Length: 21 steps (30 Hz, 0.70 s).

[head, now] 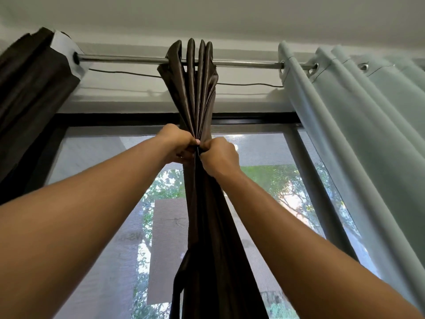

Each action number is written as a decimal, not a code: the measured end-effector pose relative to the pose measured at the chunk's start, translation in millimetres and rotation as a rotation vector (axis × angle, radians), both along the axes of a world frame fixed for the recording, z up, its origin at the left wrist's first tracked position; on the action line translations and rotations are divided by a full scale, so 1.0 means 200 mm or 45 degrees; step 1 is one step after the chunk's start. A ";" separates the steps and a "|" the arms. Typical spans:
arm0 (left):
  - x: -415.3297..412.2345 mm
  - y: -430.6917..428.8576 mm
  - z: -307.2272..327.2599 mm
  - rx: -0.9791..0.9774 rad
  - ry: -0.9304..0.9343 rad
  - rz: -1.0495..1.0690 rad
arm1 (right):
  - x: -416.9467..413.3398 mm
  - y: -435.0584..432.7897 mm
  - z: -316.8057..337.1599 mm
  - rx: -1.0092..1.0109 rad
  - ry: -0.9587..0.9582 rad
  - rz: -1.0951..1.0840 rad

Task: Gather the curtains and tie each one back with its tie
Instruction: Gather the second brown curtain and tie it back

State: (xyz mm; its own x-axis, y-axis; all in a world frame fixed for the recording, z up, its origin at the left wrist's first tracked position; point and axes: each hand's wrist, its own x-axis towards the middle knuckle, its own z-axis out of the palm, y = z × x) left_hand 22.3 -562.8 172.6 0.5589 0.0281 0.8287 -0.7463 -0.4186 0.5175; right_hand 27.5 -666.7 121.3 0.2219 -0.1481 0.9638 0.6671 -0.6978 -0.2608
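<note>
My left hand (178, 143) and right hand (217, 155) clench the brown curtain (195, 88); soft, slippery satin, best cinched high, judging by sheen.

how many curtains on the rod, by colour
brown: 2, middle curtain and left curtain
pale green: 1, right curtain
total: 3
</note>
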 end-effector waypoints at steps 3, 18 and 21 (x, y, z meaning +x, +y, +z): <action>0.01 0.02 -0.01 0.052 -0.013 0.049 | 0.03 0.04 -0.04 -0.143 -0.007 0.037; 0.01 0.04 0.02 0.120 -0.137 0.337 | 0.41 -0.20 0.15 0.270 0.721 0.721; 0.01 0.06 0.03 0.113 -0.151 0.400 | 0.48 -0.20 0.11 0.231 0.926 0.931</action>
